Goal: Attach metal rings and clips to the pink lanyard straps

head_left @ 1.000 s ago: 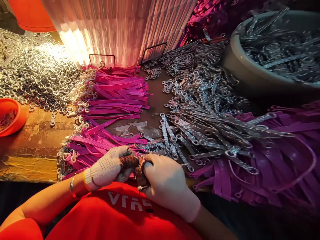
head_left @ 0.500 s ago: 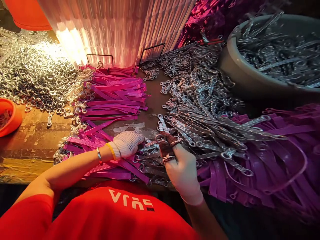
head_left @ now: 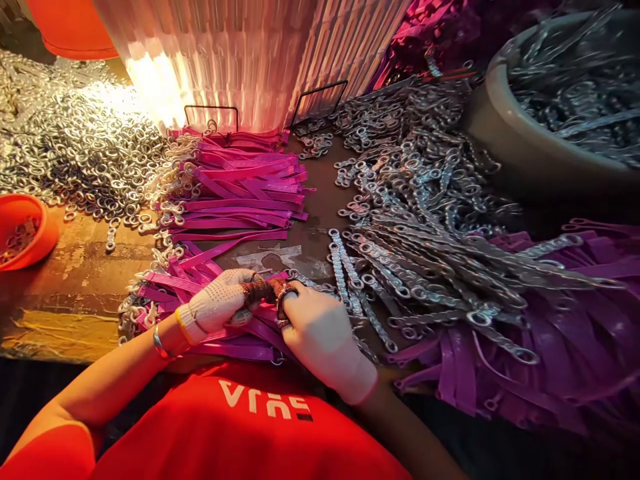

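Note:
My left hand (head_left: 215, 303), in a white dotted glove with brown finger covers, pinches near the end of a purple strap (head_left: 279, 275). Tip to tip with it, my right hand (head_left: 320, 330) is closed too, in a white glove with brown covers. What lies between its fingers is hidden. A silvery strip (head_left: 316, 285) shows just behind the right fingers; whether it is held I cannot tell. Under and beside the left hand lie more purple straps (head_left: 240, 223) with metal rings at their ends. Right of my hands are many ringed metal strips (head_left: 375, 257).
Small metal rings (head_left: 90, 167) are heaped at the left, by an orange bowl (head_left: 43, 243). A ribbed translucent panel (head_left: 240, 67) stands at the back, lit brightly. A grey tub (head_left: 505, 113) of metal strips is at right, above a purple strap pile (head_left: 480, 367).
My right hand has left the metal strips and moved left to meet my left hand. The left hand has shifted left and its fingers have turned toward the right. The view has shifted slightly.

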A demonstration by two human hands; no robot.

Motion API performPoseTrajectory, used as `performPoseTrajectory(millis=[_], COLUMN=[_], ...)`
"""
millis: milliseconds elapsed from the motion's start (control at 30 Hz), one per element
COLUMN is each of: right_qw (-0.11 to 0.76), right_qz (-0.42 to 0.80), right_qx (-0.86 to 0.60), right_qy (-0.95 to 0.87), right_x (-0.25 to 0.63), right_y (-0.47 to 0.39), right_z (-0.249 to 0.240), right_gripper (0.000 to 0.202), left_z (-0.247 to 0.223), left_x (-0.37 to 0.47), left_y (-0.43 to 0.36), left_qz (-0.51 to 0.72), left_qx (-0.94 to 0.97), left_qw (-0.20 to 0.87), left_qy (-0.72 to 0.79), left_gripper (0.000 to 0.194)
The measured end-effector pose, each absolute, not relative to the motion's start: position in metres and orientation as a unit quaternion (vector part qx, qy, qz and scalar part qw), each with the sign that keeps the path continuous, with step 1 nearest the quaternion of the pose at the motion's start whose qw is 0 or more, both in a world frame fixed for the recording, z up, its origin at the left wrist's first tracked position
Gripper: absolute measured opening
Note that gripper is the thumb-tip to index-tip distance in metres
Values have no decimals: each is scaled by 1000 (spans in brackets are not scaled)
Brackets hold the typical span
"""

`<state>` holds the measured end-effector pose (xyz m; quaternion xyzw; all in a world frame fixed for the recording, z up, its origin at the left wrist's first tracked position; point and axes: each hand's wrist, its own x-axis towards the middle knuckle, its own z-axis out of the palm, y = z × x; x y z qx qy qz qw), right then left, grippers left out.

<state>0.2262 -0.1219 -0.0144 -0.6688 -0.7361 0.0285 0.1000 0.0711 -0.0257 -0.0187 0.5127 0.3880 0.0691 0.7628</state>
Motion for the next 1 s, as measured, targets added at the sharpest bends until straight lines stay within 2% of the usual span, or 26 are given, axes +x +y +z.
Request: performPoseTrajectory(millis=[133,200,400,533,600,700,833,1000], right_qw=[77,79,74,53,-4,-99,-128,-126], right_qz=[18,12,8,102,160,209,182,144], right_qx=[-674,-680,-702,-699,-706,-730,-712,-671], right_qy=[-734,-728,-708,-705,-690,-643,-666,-716], right_x=[222,220,221,225,224,222,218,212], right_y=[-121,-120,-117,-115,-110,-102,-101,-110], right_z=[-10,-13,-25,-17,-10,-4,-11,-18], right_gripper=[17,16,21,39,37,26,20,18], left_z=[-19,-20,-36,-43,-45,-51,-58,-60], left_x=[72,71,65,63,62,61,61,64], left_y=[-28,-28,-26,-22,-23,-28,-35,-32], left_qz=[97,93,99,80,94,101,76,50], left_qx=[479,512,769,728,718,748,796,824], left_qw=[793,773,550,605,605,565,480,456], left_qy=[365,362,311,314,330,334,360,332], left_gripper=[36,34,7,23,30,25,13,18])
